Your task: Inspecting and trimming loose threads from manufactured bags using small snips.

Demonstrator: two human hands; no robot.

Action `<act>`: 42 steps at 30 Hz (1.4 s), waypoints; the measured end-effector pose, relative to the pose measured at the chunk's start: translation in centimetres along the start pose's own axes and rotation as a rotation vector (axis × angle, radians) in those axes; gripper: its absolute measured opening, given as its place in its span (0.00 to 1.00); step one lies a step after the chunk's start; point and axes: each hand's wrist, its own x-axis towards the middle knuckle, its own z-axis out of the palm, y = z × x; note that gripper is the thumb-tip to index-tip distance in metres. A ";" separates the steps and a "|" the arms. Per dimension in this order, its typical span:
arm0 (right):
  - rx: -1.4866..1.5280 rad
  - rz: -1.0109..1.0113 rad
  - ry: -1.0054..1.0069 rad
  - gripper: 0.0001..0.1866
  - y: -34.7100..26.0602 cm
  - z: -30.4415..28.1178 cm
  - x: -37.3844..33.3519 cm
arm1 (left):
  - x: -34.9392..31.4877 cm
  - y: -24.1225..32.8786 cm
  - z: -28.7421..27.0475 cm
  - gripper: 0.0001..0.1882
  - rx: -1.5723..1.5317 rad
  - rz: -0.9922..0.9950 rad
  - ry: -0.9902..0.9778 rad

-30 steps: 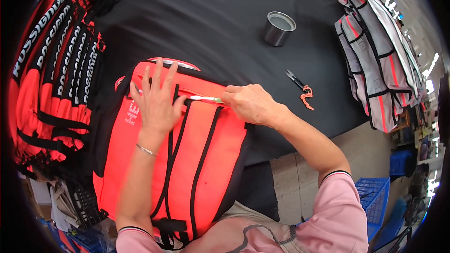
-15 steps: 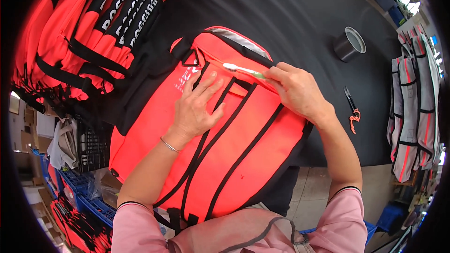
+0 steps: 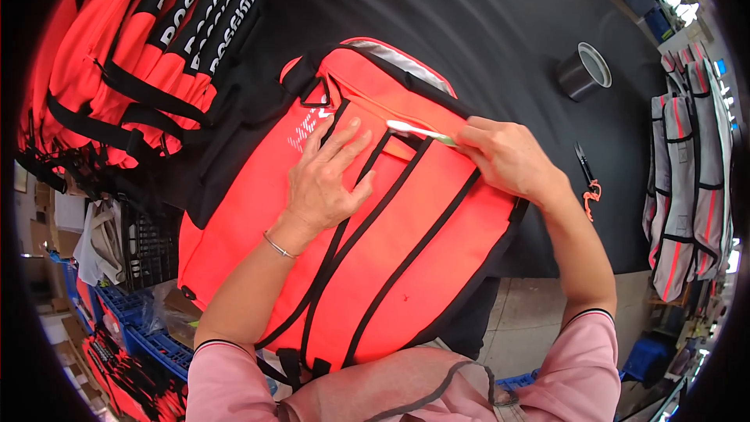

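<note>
A bright coral-red backpack (image 3: 437, 266) with black straps and trim lies across the table edge in front of me. My left hand (image 3: 330, 176) rests on its upper left part, fingers spread over the fabric beside a white printed patch. In my right hand (image 3: 508, 158) is a toothbrush (image 3: 418, 131), white at the head and green toward the grip. Its head touches the bag just below the seam at the top, near an orange tab (image 3: 398, 148). Most of the handle is hidden by my fingers. Behind, the bag's open top shows a pale grey lining (image 3: 402, 59).
Several similar red bags (image 3: 117, 39) are stacked at the far left. On the black tabletop (image 3: 469, 16) stand a dark cup (image 3: 584, 72) and, nearer, small snips (image 3: 584, 168) with an orange cord. Grey bags (image 3: 687, 180) hang at the right. Blue crates (image 3: 152, 340) sit low at the left.
My right hand has moved slightly right and toward me, carrying the toothbrush along the seam; its bristles now face the fabric less visibly. My left hand stays in place.
</note>
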 end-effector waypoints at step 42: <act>0.067 0.261 0.667 0.07 2.9 -3.2 -6.9 | -0.5 -2.0 0.0 0.24 -0.015 0.118 0.045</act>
